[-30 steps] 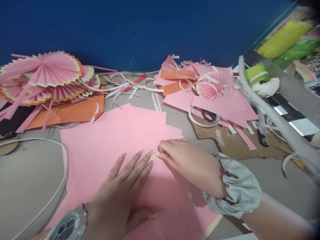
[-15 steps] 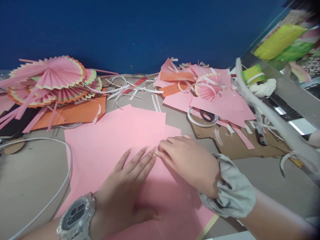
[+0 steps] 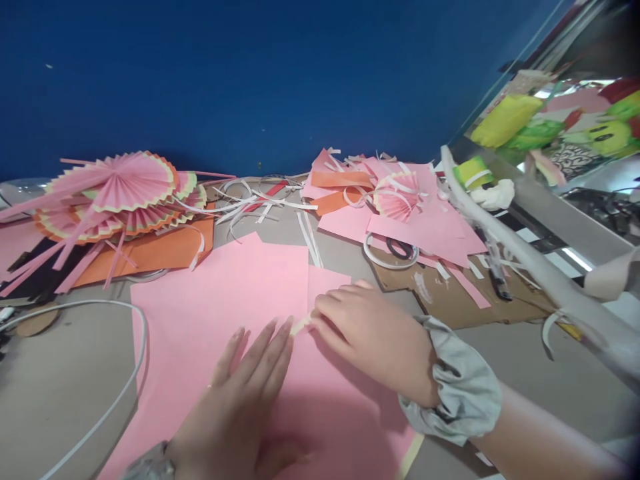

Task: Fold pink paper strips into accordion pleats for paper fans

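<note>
Large sheets of pink paper overlap on the table in front of me. My left hand lies flat on them, fingers stretched out, with its fingertips at one end of a narrow pale yellow strip that looks like tape. At the strip's other end, my right hand is closed in a pinch on it, its knuckles up and its side resting on the paper. The strip crosses the edge of the upper sheet. Its end inside my right fingers is hidden.
Pleated paper fans are stacked at the back left, over orange paper. Pink scraps and cardboard lie at the right, with a box cutter. A white cable curves along the left.
My left hand has slid a little left and down, away from the right fingers. More of the pale strip now shows between the hands. The view has tilted up slightly.
</note>
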`<move>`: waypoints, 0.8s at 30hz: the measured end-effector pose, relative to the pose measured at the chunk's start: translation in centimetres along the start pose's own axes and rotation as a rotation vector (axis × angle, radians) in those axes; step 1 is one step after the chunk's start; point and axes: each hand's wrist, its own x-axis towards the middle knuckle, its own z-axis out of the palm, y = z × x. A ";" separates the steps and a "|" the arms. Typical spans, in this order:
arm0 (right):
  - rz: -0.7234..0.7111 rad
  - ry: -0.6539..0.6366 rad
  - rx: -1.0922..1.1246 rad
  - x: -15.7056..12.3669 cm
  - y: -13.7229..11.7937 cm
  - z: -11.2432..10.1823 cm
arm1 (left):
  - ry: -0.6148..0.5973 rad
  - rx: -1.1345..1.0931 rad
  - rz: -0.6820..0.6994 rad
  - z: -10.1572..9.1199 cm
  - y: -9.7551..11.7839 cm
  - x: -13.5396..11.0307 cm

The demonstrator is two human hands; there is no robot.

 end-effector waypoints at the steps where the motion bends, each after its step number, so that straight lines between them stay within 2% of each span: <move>1: 0.001 -0.004 0.056 0.0 0.1 0.1 | 0.018 0.011 -0.004 0.1 0.0 0.0; 4: 0.030 -0.012 0.174 0.2 0.5 0.5 | 0.034 -0.008 0.036 0.3 -0.3 0.2; 8: 0.049 -0.031 0.244 0.3 1.2 0.8 | -0.058 -0.050 0.089 0.6 -0.8 0.7; 16: 0.073 -0.111 0.217 0.7 1.6 1.0 | -0.105 -0.087 0.076 0.7 -0.8 0.6; 24: 0.062 -0.122 0.188 0.6 1.6 1.2 | -0.109 -0.098 0.080 0.7 -0.8 0.8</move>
